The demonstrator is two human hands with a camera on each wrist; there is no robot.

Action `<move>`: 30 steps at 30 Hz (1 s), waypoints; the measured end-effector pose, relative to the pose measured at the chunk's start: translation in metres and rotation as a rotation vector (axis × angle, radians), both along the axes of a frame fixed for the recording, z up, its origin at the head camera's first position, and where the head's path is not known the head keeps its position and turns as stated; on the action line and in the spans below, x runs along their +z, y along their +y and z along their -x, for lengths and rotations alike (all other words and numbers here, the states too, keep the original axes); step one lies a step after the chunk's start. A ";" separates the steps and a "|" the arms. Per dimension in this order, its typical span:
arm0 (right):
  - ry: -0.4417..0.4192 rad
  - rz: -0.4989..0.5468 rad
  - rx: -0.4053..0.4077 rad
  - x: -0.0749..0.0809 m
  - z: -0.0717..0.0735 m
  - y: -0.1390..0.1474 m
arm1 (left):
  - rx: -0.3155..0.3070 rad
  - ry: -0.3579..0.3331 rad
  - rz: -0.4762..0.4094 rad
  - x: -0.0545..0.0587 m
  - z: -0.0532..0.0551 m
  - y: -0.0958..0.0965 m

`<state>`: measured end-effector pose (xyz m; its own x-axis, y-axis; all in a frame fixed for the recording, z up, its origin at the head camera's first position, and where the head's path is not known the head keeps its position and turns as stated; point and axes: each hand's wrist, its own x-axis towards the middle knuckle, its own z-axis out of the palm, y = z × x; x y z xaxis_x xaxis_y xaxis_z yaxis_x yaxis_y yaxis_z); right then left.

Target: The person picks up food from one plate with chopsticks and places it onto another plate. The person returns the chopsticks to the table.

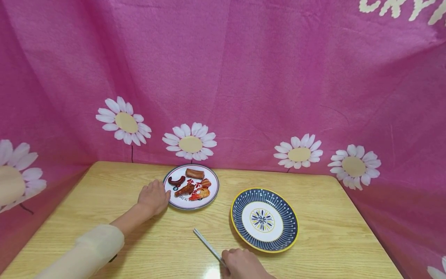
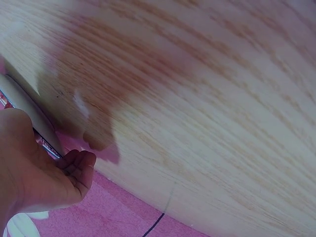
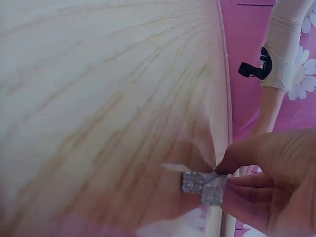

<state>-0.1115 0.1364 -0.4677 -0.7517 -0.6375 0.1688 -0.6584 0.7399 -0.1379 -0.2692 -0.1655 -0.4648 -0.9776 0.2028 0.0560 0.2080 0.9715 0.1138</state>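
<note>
On the table [image 1: 324, 217], take the yellow-rimmed plate [image 1: 264, 220] as your landmark. Left of it and farther from you lies the white plate [image 1: 214, 190] bearing food pieces [image 1: 184, 190]; your left hand [image 1: 154, 198] grips its rim. Nearer you than the landmark, your right hand [image 1: 244, 263] pinches grey chopsticks [image 1: 208, 245].

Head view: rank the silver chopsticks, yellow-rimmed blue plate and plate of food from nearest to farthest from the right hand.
1. Silver chopsticks: in the right hand.
2. Yellow-rimmed blue plate: just beyond, rightward.
3. Plate of food: farther off, to the left.
</note>
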 end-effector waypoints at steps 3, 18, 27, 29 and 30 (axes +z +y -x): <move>0.003 0.000 0.000 0.000 0.001 -0.001 | 0.001 0.004 0.001 0.000 0.000 -0.001; -0.093 0.042 -0.058 0.006 0.003 0.003 | 0.008 0.002 -0.002 0.003 -0.001 0.001; -0.203 0.231 -0.108 0.026 0.003 0.009 | 0.005 0.008 0.008 0.000 0.000 0.000; -0.206 0.256 -0.110 0.029 0.004 0.010 | 0.003 0.012 0.010 0.000 0.000 0.001; -0.208 0.262 -0.112 0.031 0.004 0.011 | 0.003 0.012 0.011 0.000 0.000 0.001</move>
<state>-0.1159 0.1473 -0.4369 -0.8501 -0.5044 0.1515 -0.5129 0.7276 -0.4556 -0.2693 -0.1645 -0.4648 -0.9775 0.2005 0.0660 0.2064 0.9733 0.1007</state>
